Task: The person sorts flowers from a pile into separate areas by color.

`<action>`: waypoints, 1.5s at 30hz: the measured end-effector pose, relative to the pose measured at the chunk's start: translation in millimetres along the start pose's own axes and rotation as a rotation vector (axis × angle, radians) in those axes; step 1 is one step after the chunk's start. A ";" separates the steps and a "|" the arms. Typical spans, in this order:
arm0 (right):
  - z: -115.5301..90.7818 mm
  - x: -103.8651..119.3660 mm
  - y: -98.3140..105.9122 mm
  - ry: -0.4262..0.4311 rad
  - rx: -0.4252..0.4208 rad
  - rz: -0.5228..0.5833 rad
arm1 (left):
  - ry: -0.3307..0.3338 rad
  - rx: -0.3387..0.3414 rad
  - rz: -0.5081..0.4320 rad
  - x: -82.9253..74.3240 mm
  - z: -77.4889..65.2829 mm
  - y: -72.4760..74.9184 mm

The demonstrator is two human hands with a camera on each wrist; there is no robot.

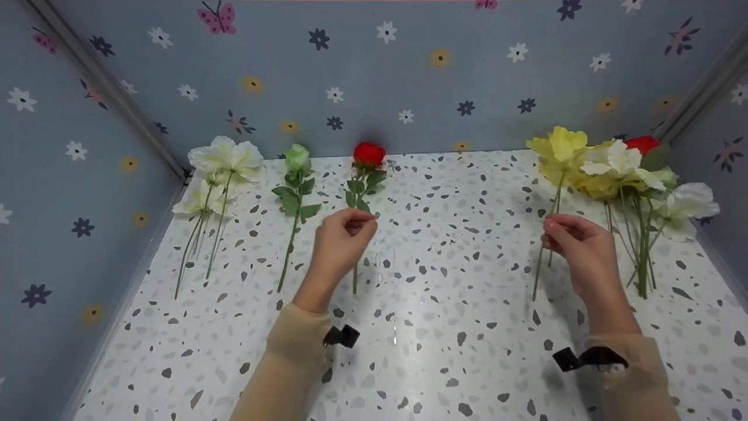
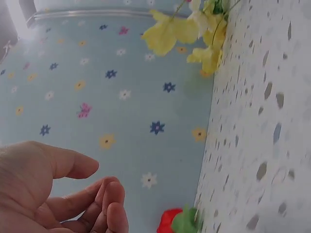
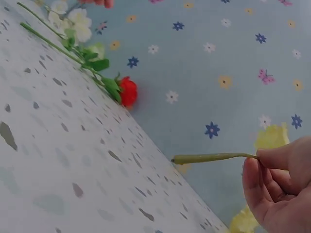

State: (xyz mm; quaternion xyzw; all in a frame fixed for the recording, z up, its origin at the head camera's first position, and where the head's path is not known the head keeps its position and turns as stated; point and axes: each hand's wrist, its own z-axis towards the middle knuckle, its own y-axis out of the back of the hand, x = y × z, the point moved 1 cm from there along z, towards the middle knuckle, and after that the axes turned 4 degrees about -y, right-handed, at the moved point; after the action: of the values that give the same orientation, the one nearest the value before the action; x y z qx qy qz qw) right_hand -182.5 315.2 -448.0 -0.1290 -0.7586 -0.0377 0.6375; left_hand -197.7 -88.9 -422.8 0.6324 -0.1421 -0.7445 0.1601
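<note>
Left hand [image 1: 336, 249]: curving loosely, holding nothing, red rose [image 1: 369, 154] lying toward 12 o'clock.
Right hand [image 1: 591, 250]: pinching the stem [image 3: 206, 158] of a yellow flower [image 1: 559, 146], bloom pointing toward 12 o'clock.

I'm in what looks like a small booth [image 1: 47, 187]. Flower-and-butterfly-printed panels [image 1: 374, 70] enclose my speckled surface [image 1: 426, 362] on three sides.

Beige sleeves [image 1: 286, 362]; black wristbands [image 1: 605, 355] with small squarish black blocks [image 1: 349, 335].
</note>
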 end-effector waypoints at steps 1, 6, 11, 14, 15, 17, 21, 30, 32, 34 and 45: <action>-1.5 -1.5 -8.4 0.011 0.008 0.002 | 0.003 0.019 -0.011 -2.1 -1.7 -8.3; -11.6 -15.1 -46.2 0.051 0.074 -0.014 | -0.017 0.086 -0.046 -8.6 -10.3 -42.8; -22.5 -30.7 -75.8 0.096 0.163 -0.028 | -0.032 0.192 -0.077 -14.8 -25.4 -70.9; -28.8 -36.2 -87.7 0.113 0.211 -0.022 | -0.026 0.283 -0.095 -19.0 -35.2 -84.1; -30.4 -37.2 -90.5 0.118 0.223 -0.018 | -0.028 0.313 -0.098 -20.7 -37.9 -87.3; -33.0 -39.0 -93.4 0.123 0.243 -0.007 | -0.028 0.368 -0.105 -23.8 -43.0 -92.3; -34.8 -39.3 -94.6 0.127 0.258 0.016 | -0.031 0.457 -0.122 -27.6 -50.0 -98.2; -35.3 -34.9 -94.5 0.120 0.254 0.035 | -0.047 0.541 -0.173 -25.7 -54.9 -105.5; -36.0 -34.3 -95.2 0.119 0.262 0.036 | -0.043 0.531 -0.180 -25.3 -55.1 -105.6; -36.6 -34.4 -95.7 0.112 0.269 0.026 | -0.037 0.525 -0.182 -25.1 -55.2 -105.6; -39.5 -31.7 -94.8 0.131 0.262 -0.006 | -0.036 0.513 -0.193 -27.4 -56.2 -105.9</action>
State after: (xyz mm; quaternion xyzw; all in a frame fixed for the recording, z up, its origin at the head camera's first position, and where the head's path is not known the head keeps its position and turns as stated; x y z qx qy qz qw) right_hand -162.9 210.4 -461.6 -0.0399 -0.7143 0.0515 0.6968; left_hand -144.3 18.2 -451.2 0.6496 -0.2680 -0.7070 -0.0797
